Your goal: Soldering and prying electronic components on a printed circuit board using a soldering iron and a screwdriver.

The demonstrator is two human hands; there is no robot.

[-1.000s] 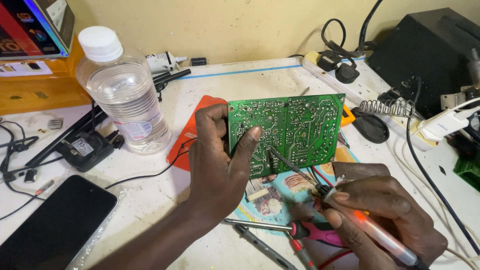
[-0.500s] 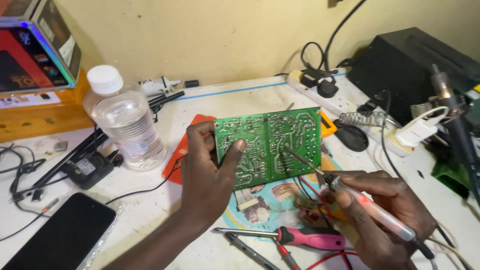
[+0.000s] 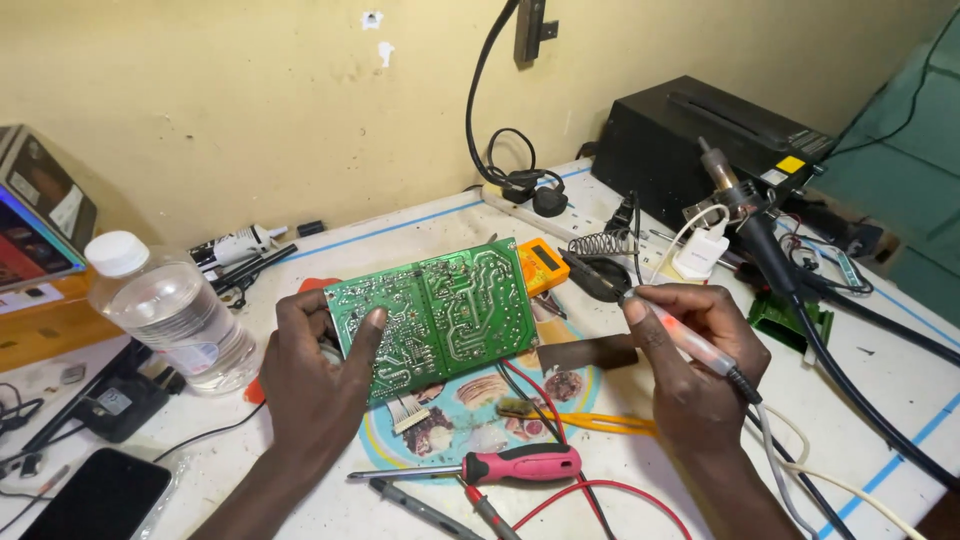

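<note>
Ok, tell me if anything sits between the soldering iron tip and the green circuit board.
Nothing visible does. The right hand holds the soldering iron with its tip right of the circuit board, which the left hand holds tilted; only open air and the orange multimeter behind lie between.

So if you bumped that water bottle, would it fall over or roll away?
Probably it would tip fairly easily: the water bottle stands upright, taller than wide, and looks only partly full. On its side its round body would likely roll. Its white cap is on, so it may not spill. The left hand is nearest it.
</note>
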